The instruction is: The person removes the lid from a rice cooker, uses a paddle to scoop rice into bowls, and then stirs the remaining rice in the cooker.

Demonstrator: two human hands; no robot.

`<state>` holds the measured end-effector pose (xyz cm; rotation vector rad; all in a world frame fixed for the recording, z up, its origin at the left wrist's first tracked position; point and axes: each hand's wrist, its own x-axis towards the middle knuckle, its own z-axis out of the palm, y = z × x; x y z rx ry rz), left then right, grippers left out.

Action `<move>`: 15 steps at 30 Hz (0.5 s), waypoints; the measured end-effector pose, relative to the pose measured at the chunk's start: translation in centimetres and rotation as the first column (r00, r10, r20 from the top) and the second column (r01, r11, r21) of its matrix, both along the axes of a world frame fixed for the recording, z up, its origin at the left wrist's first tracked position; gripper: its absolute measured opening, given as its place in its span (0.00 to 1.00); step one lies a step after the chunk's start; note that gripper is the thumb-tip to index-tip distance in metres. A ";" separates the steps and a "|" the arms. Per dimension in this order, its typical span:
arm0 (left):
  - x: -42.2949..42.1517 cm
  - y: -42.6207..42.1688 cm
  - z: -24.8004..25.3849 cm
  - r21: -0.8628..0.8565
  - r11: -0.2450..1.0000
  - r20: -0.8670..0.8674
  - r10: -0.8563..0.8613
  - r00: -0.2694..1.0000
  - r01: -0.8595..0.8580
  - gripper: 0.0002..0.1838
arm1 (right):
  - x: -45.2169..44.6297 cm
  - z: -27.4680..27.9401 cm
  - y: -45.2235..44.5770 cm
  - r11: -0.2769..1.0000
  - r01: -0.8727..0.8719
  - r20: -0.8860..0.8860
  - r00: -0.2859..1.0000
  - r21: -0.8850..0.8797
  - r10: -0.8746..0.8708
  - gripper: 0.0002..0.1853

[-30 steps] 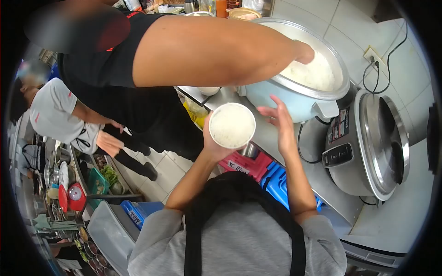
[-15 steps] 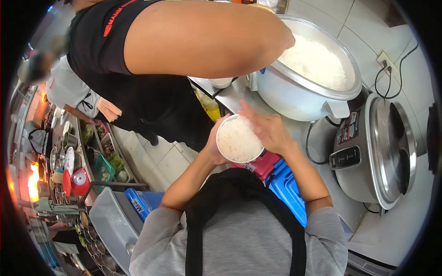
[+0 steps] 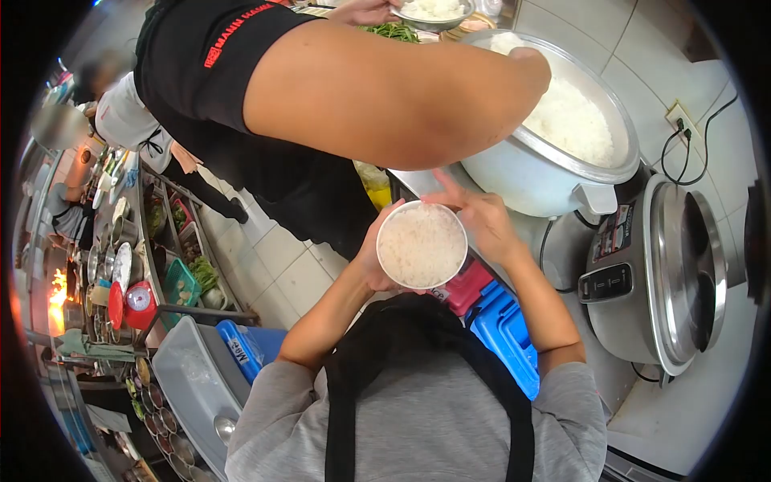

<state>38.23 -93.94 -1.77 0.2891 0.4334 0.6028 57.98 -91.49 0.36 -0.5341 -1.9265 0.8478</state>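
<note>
My left hand is wrapped around the left side of a round white bowl, holding it upright in front of my chest. White rice fills the bowl almost to its rim. At the right edge of the bowl is my right hand, its fingers stretched out and apart. Whether its fingertips touch the rim I cannot tell. Beyond it stands a large pot of cooked rice, with a co-worker's bare arm reaching across in front of it.
To the right sits a large rice cooker with its lid on, plugged into a wall outlet. Blue and red containers lie below my hands. A grey bin is at lower left; a flame burns at far left.
The right hand has drawn back from over the rice to the bowl's right edge. The co-worker's arm has shifted right, and a metal bowl of rice has come into view at the top.
</note>
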 end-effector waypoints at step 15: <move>0.7 -0.9 -0.1 0.020 0.996 0.021 -0.087 0.996 0.087 0.39 | 1.2 0.6 -2.0 0.841 0.223 0.059 0.956 0.494 -0.288 0.22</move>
